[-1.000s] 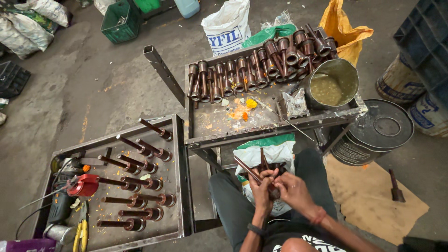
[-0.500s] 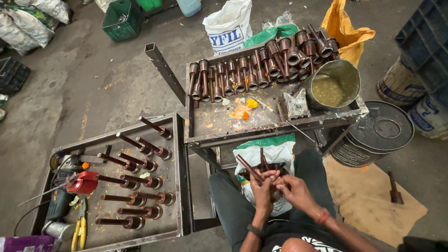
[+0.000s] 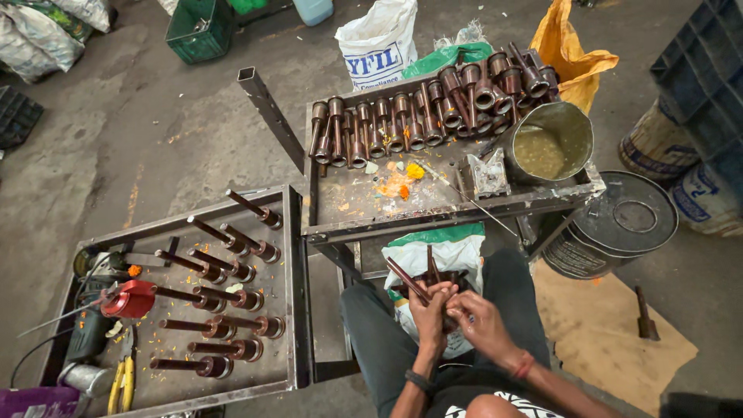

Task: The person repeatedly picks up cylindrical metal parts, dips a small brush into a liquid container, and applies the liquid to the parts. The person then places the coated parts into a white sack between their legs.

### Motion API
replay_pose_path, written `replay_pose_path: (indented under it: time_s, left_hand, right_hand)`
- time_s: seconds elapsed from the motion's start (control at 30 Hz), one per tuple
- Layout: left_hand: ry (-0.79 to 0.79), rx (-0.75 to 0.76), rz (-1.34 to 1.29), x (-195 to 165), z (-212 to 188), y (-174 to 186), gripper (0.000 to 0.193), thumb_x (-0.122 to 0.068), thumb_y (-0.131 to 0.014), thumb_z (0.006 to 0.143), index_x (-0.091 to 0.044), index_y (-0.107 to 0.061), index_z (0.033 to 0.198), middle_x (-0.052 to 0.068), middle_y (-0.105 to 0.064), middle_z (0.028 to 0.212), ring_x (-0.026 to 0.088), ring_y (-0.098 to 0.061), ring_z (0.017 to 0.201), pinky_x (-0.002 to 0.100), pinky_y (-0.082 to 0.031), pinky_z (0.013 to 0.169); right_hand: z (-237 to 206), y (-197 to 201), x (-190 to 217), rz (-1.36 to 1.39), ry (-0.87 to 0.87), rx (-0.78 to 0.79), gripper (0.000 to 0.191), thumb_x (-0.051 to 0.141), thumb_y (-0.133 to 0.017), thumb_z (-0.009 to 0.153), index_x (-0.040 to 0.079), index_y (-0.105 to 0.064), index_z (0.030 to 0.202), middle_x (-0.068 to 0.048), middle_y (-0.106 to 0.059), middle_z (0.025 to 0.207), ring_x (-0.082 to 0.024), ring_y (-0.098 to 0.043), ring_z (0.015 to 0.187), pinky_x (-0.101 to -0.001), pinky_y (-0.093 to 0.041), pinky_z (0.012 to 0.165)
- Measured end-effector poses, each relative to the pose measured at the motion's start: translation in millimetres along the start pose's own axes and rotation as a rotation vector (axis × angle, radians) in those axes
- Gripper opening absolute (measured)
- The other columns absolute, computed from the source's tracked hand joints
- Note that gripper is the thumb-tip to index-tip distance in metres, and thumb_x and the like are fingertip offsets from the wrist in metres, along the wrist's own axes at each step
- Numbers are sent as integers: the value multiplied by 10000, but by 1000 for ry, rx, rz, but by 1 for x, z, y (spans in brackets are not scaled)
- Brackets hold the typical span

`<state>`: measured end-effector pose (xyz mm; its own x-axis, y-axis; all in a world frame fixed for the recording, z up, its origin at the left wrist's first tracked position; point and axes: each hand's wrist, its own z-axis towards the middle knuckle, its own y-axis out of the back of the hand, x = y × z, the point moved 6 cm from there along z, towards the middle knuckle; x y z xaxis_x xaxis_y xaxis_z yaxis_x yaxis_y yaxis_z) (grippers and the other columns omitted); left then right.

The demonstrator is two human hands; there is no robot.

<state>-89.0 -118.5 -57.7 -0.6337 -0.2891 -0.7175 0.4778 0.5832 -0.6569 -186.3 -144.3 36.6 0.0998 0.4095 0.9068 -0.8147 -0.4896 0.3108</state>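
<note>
1. The left hand (image 3: 430, 313) is closed around a brown metal rod (image 3: 408, 280) that sticks up and away over the person's lap; the right hand (image 3: 477, 319) is curled against the same rod lower down, fingers pinching at it. Exactly what the right fingertips grip is hidden.

2. The rod is held above a white and green sack (image 3: 435, 259) that sits between the knees, with more rods standing in its mouth. The hold looks small for a long piece; if the left hand loosens, I judge the rod could drop back into the sack or onto the floor.

3. The free end of the rod points toward the near edge of the work table (image 3: 340, 203). A swing of the wrist could knock it against that steel edge.

4. Along the far edge of the work table a row of rods (image 3: 402, 124) lies packed side by side, piling up near the far right corner beside a metal bucket (image 3: 551, 143) of cloudy liquid. A bump to the table might roll the pile or slop the bucket.

5. On the left tray (image 3: 297, 310), more rods (image 3: 224, 298) lie loosely apart, with a red tool (image 3: 130, 299) and yellow pliers (image 3: 122, 383) at its left edge; tilting the tray could set them rolling.
</note>
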Motion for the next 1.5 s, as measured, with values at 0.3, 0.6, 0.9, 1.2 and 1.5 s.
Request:
replay_pose_path:
  time_s: [0.3, 0.6, 0.9, 1.2, 1.5]
  left_hand:
    - [132, -33, 62, -1, -1, 5, 342, 5, -554, 686, -67, -331, 936, 103, -558, 808, 177, -551, 665, 266, -455, 564]
    - [77, 189, 91, 10, 7, 25, 406, 38, -560, 678, 0, -441, 1064, 57, -556, 858, 135, -528, 788, 238, -435, 696]
    - [171, 80, -133, 23, 3, 27, 123, -110, -494, 754, -40, -445, 844, 86, -562, 787, 198, -589, 774, 277, -488, 636]
    - [254, 79, -87, 16, -12, 8, 255, -245, -452, 794, -17, -428, 905, 139, -583, 808, 230, -589, 757, 295, -481, 610]
    - [269, 116, -94, 4, -16, 4, 245, -221, -446, 793, -3, -431, 905, 160, -578, 857, 210, -593, 768, 285, -501, 629]
  right_hand:
    - [-9, -3, -29, -29, -17, -84, 75, 29, -558, 651, 26, -601, 712, -67, -573, 708, -143, -554, 643, -233, -446, 554]
    - [-10, -16, -105, 282, -506, 49, 159, 68, -583, 700, 6, -629, 838, -47, -635, 683, -86, -553, 609, -217, -457, 555]
    - [-9, -19, -26, 22, -76, 53, 141, -6, -523, 661, 1, -584, 788, -76, -537, 776, -183, -557, 716, -237, -439, 610]
    - [-8, -6, -1, -52, 168, 58, 69, -15, -552, 633, 15, -584, 687, -75, -575, 669, -204, -554, 676, -270, -430, 607]
    - [-12, -7, -36, 210, -57, 53, 120, -54, -603, 598, 5, -625, 700, -68, -566, 722, -146, -580, 678, -223, -467, 572]
